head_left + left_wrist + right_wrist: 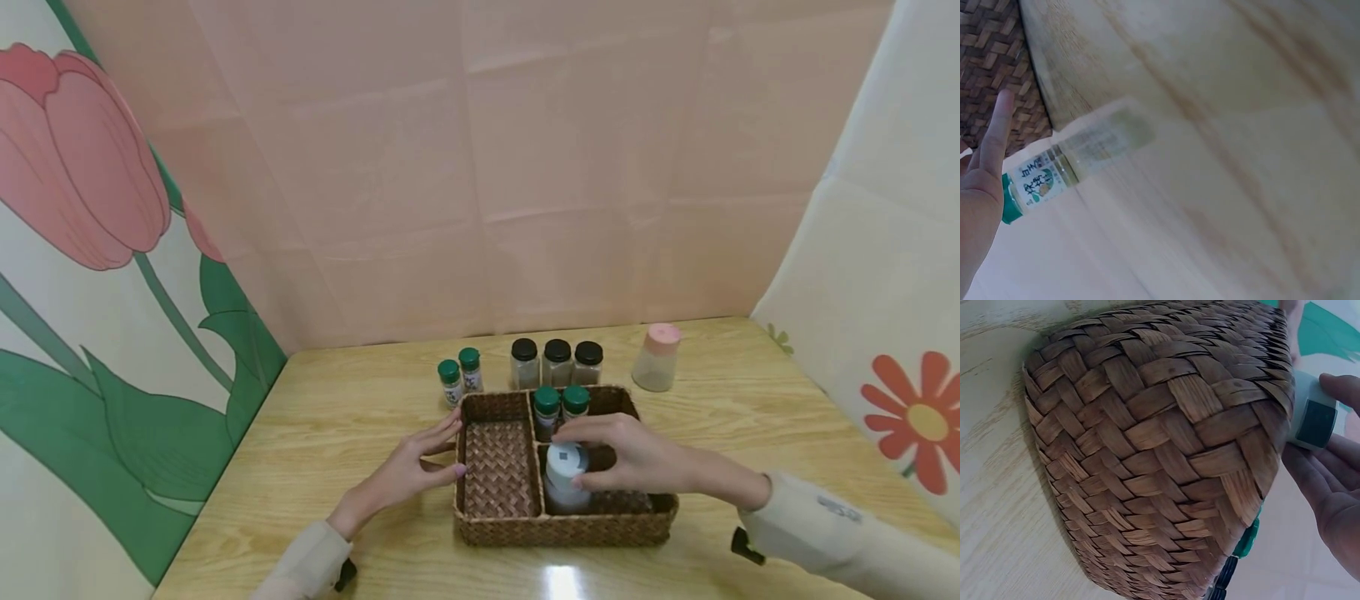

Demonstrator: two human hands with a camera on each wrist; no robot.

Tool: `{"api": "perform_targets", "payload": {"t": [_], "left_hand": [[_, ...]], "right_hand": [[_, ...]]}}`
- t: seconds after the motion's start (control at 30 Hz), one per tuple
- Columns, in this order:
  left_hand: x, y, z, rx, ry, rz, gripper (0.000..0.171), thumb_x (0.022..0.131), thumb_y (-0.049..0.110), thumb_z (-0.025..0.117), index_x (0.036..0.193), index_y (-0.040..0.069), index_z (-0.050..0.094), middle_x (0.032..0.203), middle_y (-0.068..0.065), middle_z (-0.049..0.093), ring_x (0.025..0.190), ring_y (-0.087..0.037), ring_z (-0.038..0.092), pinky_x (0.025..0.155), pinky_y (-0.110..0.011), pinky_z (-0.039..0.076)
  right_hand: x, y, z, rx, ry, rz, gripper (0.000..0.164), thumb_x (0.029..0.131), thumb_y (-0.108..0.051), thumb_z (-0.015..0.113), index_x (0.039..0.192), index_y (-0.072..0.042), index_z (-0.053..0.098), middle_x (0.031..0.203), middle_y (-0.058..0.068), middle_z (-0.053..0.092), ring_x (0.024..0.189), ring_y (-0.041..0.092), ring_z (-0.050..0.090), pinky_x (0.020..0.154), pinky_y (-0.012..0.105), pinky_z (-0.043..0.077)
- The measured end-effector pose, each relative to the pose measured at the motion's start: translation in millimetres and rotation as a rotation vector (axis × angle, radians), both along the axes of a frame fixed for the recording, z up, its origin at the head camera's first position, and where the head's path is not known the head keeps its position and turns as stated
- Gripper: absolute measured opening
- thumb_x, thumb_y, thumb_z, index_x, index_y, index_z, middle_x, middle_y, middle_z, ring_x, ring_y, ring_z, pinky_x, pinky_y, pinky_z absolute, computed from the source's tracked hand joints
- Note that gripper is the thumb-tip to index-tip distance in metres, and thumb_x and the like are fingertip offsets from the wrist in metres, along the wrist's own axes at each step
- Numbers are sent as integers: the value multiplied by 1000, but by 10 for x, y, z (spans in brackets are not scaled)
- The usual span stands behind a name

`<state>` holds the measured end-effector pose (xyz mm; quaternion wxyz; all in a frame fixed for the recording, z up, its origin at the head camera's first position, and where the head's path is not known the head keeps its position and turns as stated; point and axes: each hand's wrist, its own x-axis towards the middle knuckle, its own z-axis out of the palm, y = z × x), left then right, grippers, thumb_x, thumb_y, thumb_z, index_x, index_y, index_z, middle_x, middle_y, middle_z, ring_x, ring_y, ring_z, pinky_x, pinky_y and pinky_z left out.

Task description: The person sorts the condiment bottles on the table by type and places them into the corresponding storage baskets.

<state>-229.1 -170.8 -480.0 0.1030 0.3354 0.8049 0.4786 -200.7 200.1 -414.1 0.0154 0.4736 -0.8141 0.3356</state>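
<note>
A brown woven basket [570, 531] with compartments stands on the table. My right hand [626, 454] holds a clear jar with a white lid [564, 458], thumb and fingers around the lid, upright in the front right compartment beside the divider. In the right wrist view, the basket wall [1160, 437] hides the jar's lower part. My left hand [408, 467] touches the basket's left side with extended fingers, one lying straight along the weave in the left wrist view. Two green-capped spice bottles [547, 406] stand in the back compartment, behind the jar.
Behind the basket stand two more green-capped bottles [450, 383] at the left and several black-capped jars [557, 363] in a row. A pink-lidded clear container [655, 367] is at the back right. The wooden table [360, 400] meets a pink cloth backdrop [450, 208].
</note>
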Motion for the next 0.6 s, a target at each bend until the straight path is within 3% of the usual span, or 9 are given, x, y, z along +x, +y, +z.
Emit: {"api": "perform_targets", "payload": {"t": [0.6], "left_hand": [[7, 0, 8, 6, -1, -3, 74, 97, 28, 67, 154, 1, 29, 164, -2, 14, 134, -32, 46, 87, -27, 55]], "right_hand": [[1, 14, -16, 30, 34, 19, 47, 90, -30, 76, 128, -5, 65, 125, 10, 65, 113, 25, 63, 81, 37, 59]]}}
